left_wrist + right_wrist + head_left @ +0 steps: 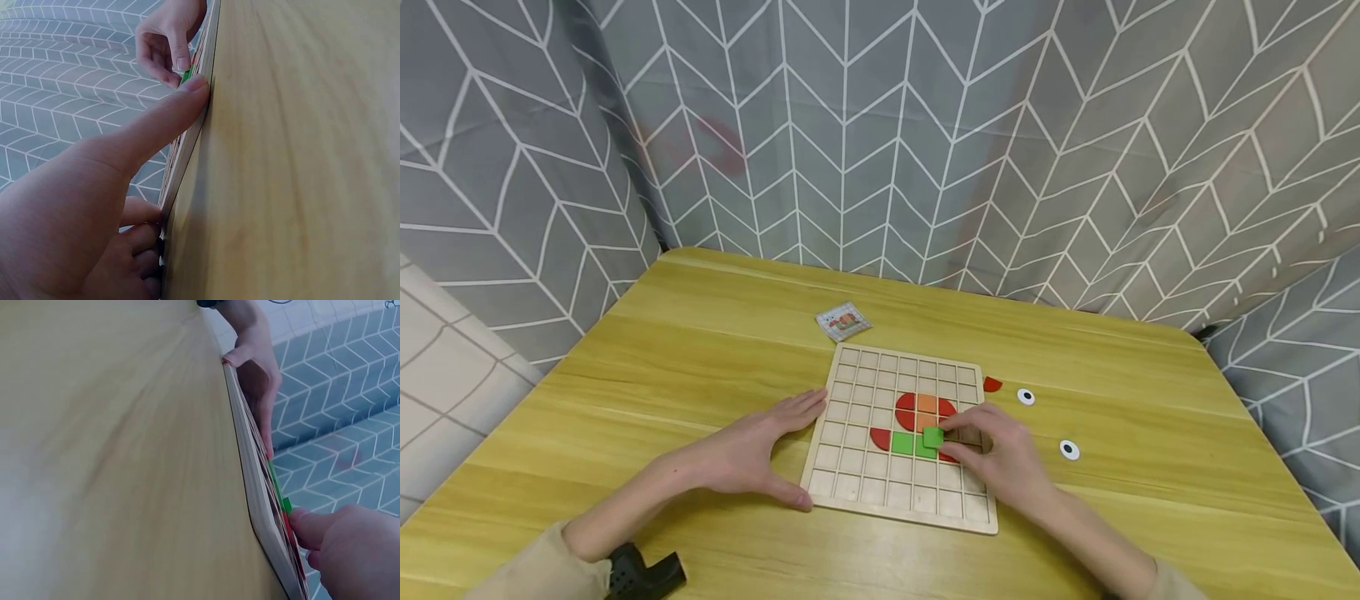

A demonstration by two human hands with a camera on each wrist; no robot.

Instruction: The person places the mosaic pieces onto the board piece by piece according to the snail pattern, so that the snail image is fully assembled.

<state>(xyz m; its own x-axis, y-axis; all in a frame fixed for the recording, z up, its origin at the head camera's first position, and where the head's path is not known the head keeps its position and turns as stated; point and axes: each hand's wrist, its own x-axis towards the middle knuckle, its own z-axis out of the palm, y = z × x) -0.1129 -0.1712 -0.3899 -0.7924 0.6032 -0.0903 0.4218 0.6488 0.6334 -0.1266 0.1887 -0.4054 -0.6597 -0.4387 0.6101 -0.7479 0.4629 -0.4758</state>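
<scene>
A square wooden grid board (865, 492) lies on the table, with red, orange and green pieces in its middle cells. My right hand (1011, 458) pinches a green square (932, 437) between thumb and fingertips, just over the green pieces of the lower row; the right wrist view shows this green square (287, 505) raised above the board's face. My left hand (745, 450) rests along the board's left edge, fingers spread, thumb at the near corner. In the left wrist view its thumb (169, 119) touches the board's edge. The right hand hides part of the red pieces.
Right of the board lie a red quarter piece (992, 384) and two white eye discs, one at the board's upper right (1026, 397), one lower (1070, 450). A small picture card (843, 322) lies beyond the board. Grey patterned curtains (880, 150) stand behind the table.
</scene>
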